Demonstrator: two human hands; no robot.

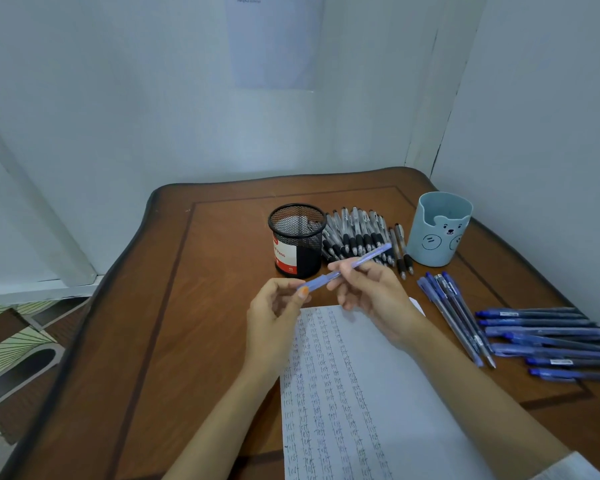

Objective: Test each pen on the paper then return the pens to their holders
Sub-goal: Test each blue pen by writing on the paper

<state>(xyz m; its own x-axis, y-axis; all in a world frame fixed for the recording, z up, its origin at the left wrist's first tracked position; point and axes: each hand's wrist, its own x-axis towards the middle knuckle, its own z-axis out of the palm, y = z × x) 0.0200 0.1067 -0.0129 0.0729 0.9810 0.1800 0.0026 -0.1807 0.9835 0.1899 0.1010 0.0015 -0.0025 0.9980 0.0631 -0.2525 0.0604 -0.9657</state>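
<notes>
Held pen: 1 blue stick pen (347, 268), tilted, spanning both hands above the paper's far edge.
L hand (274, 313): thumb + fingertips pinch the pen's near-left end; other fingers loosely curled.
R hand (371, 292): fingers curled round the pen's mid-barrel; far end sticks out past the fingertips.
Paper (378, 393): 1 sheet, below both wrists, rows of "test" on its left part.
Holders: 2; black mesh cup (297, 240) just beyond L fingertips, blue bear cup (440, 230) beyond and right of R fingers.
Black pens (357, 237): 1 pile between the cups, too overlapped to count.
Blue stick pens (454, 317): approx 4, lying right of R hand.
Blue click pens (551, 344): approx 7, further right.
Table (205, 306): 1, brown wood.
</notes>
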